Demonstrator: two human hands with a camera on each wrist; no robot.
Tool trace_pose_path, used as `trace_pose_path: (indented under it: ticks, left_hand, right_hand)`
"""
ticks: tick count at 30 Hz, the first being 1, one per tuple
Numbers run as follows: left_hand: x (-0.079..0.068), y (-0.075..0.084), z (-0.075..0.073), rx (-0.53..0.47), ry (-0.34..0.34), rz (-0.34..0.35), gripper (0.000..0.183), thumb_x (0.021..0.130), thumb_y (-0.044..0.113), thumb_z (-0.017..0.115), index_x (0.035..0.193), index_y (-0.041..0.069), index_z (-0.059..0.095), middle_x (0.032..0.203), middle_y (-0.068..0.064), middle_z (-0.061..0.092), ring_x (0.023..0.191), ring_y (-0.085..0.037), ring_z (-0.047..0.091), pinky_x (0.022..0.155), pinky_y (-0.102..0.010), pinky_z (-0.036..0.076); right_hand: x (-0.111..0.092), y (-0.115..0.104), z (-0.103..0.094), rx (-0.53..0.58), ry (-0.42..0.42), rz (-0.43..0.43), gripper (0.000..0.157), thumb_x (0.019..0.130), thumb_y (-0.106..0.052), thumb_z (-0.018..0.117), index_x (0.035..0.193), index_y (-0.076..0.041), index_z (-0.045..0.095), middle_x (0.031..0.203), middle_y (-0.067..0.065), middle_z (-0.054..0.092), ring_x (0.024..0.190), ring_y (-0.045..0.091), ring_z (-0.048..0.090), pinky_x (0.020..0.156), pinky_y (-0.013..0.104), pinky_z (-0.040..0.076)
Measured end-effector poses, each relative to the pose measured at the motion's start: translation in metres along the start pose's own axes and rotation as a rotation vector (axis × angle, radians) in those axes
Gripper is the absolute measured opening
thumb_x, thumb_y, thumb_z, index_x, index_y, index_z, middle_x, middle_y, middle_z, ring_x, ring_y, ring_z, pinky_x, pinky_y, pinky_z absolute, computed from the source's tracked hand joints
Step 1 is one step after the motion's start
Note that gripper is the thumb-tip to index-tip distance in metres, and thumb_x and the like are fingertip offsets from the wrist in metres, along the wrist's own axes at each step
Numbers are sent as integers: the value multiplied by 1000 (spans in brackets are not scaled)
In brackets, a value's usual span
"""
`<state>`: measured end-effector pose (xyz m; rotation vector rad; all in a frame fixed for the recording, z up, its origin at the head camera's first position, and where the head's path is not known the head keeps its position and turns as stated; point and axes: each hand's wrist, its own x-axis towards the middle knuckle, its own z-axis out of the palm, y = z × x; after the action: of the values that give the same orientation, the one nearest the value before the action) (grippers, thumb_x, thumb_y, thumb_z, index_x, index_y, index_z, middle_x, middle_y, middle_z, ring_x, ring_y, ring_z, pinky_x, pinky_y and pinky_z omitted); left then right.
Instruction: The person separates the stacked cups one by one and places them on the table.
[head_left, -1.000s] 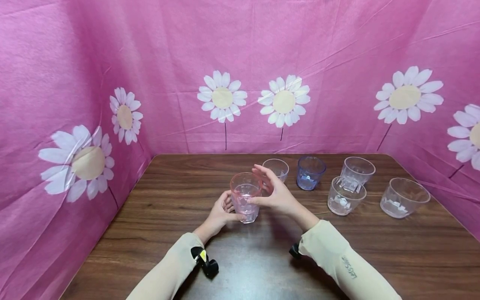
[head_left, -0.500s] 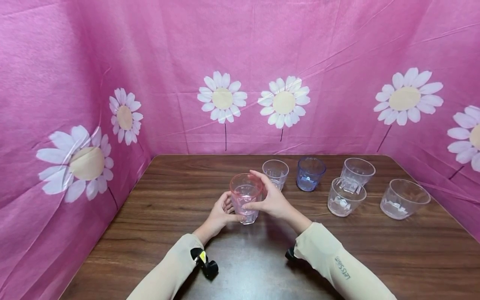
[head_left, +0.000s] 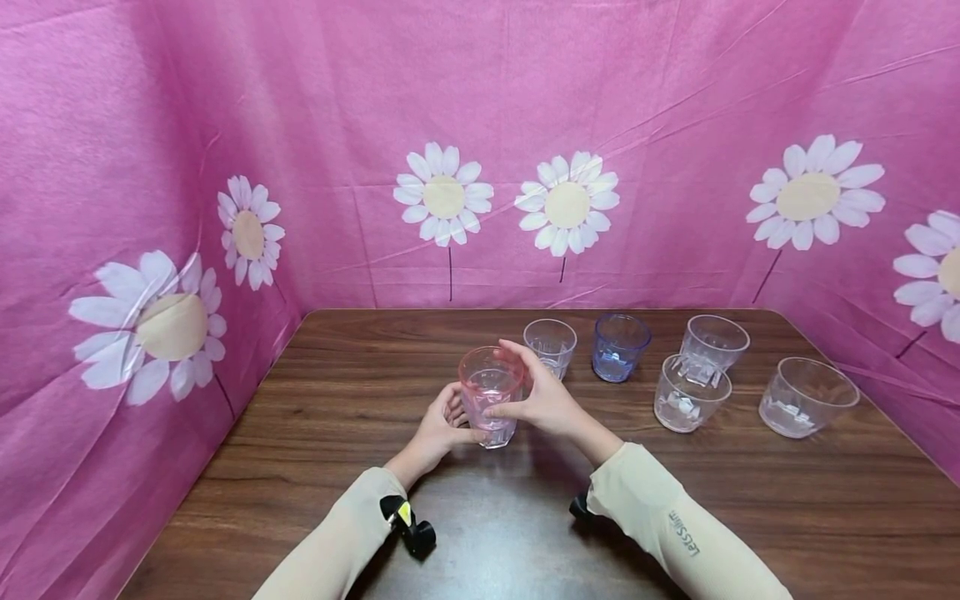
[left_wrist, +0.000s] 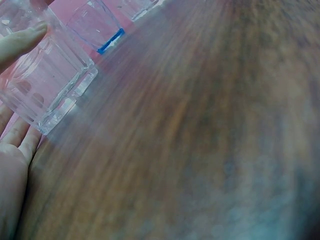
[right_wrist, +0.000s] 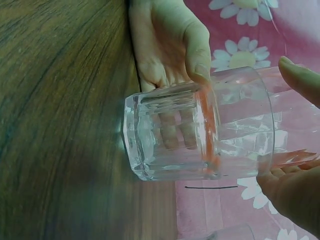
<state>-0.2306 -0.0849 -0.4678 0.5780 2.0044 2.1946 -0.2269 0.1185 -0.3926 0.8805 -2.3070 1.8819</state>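
A clear faceted cup [right_wrist: 170, 165] stands upright on the table with a pink cup [head_left: 489, 379] nested in its mouth. My left hand [head_left: 433, 429] grips the clear cup low down, thumb in front and fingers curled behind. Those fingers [right_wrist: 170, 132] show through the wall in the right wrist view. On the other side, my right hand [head_left: 551, 400] holds the pink cup near the rim, thumb in front and fingertips behind it. In the left wrist view, the clear cup's thick base [left_wrist: 67, 105] is at the upper left, beside the left palm [left_wrist: 12, 170].
Behind the hands stands a clear cup [head_left: 551, 333], with a blue cup [head_left: 619, 354] to its right. Farther right are more clear cups [head_left: 716, 337] [head_left: 690, 400] [head_left: 806, 396] on the wooden table [head_left: 337, 392]. A pink flowered cloth [head_left: 495, 100] hangs round the table's back and sides.
My right hand has moved slightly left and its fingers have come in around the pink cup's rim. The left hand and the nested cups look the same.
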Motion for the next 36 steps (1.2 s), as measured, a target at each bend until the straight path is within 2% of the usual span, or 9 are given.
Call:
trace_pose_path:
  ticks: [7, 14, 25, 36]
  left_hand:
    - [0, -1, -1, 1, 5, 0, 75, 68, -14, 77, 133, -9, 40, 131, -22, 58, 115, -15, 57, 107, -40, 42]
    - [0, 1, 0, -7, -1, -3, 74, 69, -14, 77, 133, -9, 40, 131, -23, 58, 115, -16, 57, 109, -44, 40]
    - [-1, 1, 0, -23, -5, 15, 76, 68, -14, 79, 133, -10, 40, 129, -21, 60, 111, -14, 59, 104, -33, 45]
    - [1, 2, 0, -44, -13, 29, 78, 67, -13, 81, 133, -10, 40, 128, -21, 61, 110, -14, 60, 102, -32, 47]
  right_hand:
    - [0, -3, 0, -46, 7, -2, 93, 70, 6, 85, 146, 9, 32, 141, 28, 48, 129, 42, 47, 110, 54, 36]
    - [1, -6, 0, -43, 19, -2, 91, 70, 5, 84, 145, 11, 32, 140, 30, 48, 129, 44, 47, 110, 55, 36]
    - [4, -15, -2, -40, 50, 9, 92, 70, 4, 85, 147, 5, 35, 139, 25, 50, 126, 40, 51, 106, 53, 42]
    - [6, -29, -9, -45, 86, -23, 90, 70, 7, 84, 146, 3, 37, 140, 26, 50, 128, 40, 49, 107, 51, 42]
